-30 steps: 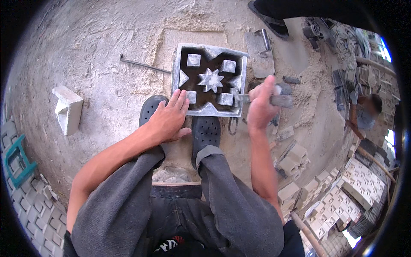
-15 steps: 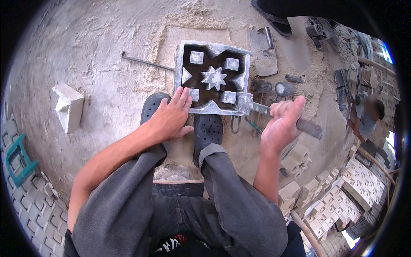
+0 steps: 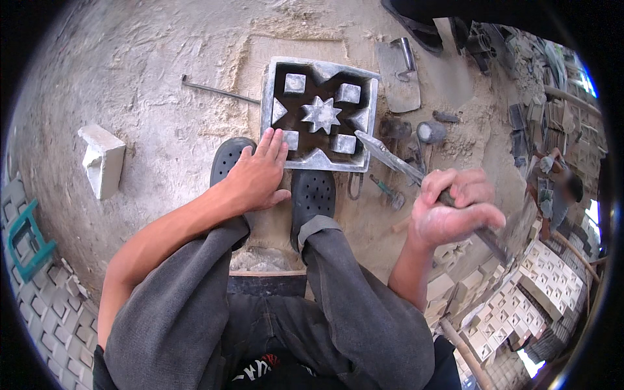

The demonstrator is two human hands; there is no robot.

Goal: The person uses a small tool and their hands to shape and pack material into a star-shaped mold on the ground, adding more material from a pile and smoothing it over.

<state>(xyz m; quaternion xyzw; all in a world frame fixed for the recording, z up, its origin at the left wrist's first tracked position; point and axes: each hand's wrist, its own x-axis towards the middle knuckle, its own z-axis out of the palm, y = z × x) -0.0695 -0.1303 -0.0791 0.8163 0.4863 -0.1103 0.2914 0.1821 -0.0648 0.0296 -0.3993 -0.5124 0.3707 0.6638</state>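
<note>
Right hand [image 3: 458,208] wrapped tight round the tool [image 3: 391,158]; left hand [image 3: 257,174] lies flat, gripping nothing, fingertips at the mould [image 3: 321,114] just ahead: a mis-aimed swing could chip it or bruise them!

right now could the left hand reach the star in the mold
Probably yes: the left hand rests at the near left corner of the mold, nothing covers the star, and the tool is to its right.

Dusty, sandy floor [image 3: 162,123] here with a metal mold [image 3: 321,114] sitting on it, thin rod [image 3: 221,90] just left of the mold, chipped white block [image 3: 110,162] well left, trowel [image 3: 398,81] and what looks like a grey mallet head [image 3: 431,132] right of it
</note>
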